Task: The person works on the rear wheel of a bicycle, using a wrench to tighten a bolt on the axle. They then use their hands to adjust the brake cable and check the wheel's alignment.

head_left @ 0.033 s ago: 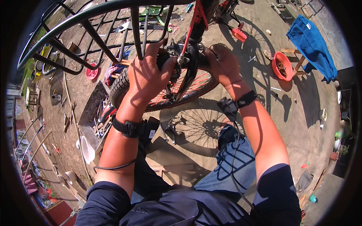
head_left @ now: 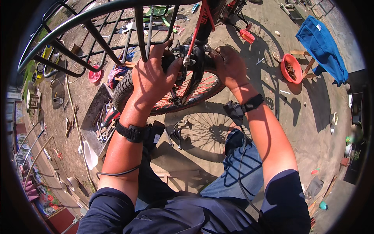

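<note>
A bicycle's front wheel stands before me, with a black knobby tyre [head_left: 123,88] and red spokes [head_left: 202,83]. My left hand [head_left: 154,74] is closed over the tyre beside the rim brake [head_left: 180,52], its thumb pointing at the brake; the fingertips are partly hidden. On the other side of the black fork [head_left: 198,74], my right hand [head_left: 232,69] curls round the tyre, with its fingers mostly out of sight. A red cable [head_left: 196,33] runs down to the brake between my hands. The black wire basket [head_left: 83,58] hangs over my left hand.
On the left lies a grey metal tray [head_left: 95,111] holding tools, near a white bowl-like piece [head_left: 90,155]. To the right are a red basin [head_left: 286,78] with brown contents and a blue cloth [head_left: 321,48] draped over a wooden stool. A red pedal [head_left: 246,36] sticks out at the back.
My right hand and forearm have shifted very slightly to the left. The left hand and the bicycle look the same.
</note>
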A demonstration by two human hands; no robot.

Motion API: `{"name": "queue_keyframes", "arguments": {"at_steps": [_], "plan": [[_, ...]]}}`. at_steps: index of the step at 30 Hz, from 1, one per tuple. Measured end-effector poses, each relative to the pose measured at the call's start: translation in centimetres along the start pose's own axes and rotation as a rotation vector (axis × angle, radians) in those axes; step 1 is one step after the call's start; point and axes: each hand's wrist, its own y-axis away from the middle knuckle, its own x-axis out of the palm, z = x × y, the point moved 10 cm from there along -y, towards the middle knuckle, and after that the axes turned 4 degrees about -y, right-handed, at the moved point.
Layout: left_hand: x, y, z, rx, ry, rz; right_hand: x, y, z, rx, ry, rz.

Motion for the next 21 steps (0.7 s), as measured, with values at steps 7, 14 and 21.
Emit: {"name": "queue_keyframes", "arguments": {"at_steps": [7,14,21], "plan": [[0.2,0.2,0.5,-0.042,-0.003,0.027,0.0,1.2,1.7,-0.022,0.092,-0.068],[0.2,0.1,0.3,-0.045,0.000,0.042,-0.2,2.2,4.0,0.064,0.185,0.204],[-0.1,0.1,0.3,-0.039,-0.003,0.024,-2.5,2.8,6.3,0.177,-0.512,0.354]]}}
